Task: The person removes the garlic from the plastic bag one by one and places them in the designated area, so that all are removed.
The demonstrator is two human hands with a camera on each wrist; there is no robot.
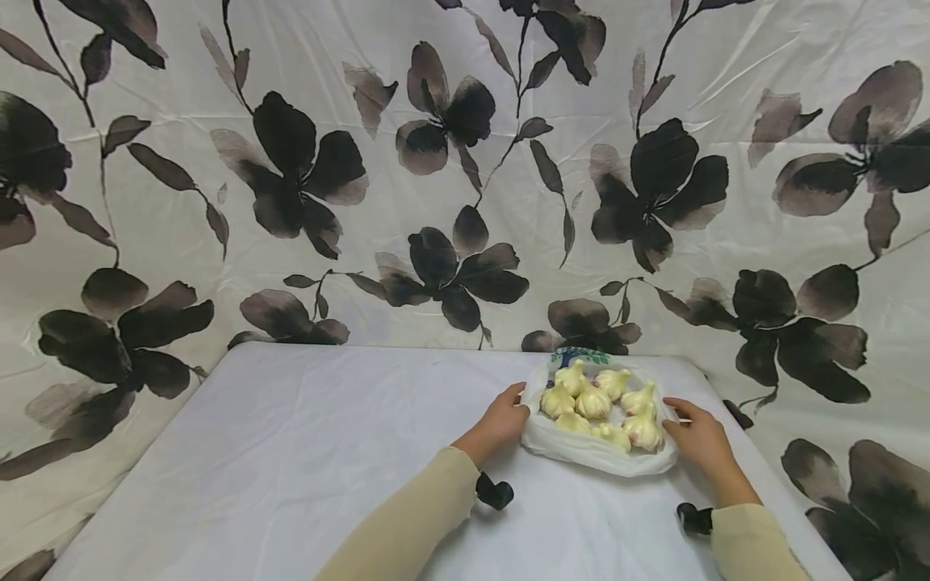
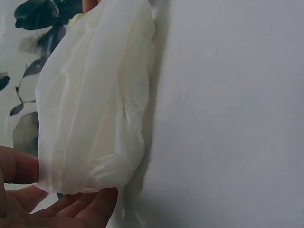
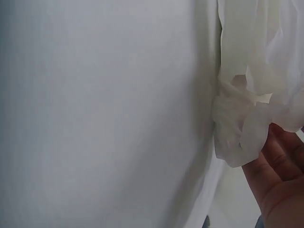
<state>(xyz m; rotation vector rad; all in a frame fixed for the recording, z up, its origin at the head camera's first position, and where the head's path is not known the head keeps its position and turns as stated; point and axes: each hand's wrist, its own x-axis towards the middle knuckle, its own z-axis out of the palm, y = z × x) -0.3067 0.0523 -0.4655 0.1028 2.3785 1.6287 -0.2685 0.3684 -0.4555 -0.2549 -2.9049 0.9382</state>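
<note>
both our left hand [image 1: 497,421] and right hand [image 1: 699,437] pinch the plastic bag [image 1: 592,458]; if we lift unevenly, garlic bulbs [image 1: 593,402] could spill from the near side.

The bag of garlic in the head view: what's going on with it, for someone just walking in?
A person has both hands at a white plastic bag of garlic bulbs. The left hand holds its left side; the right hand touches its right side, though its grip is unclear. The bag is open, bulbs showing, over the far right part of a white-covered table.
</note>
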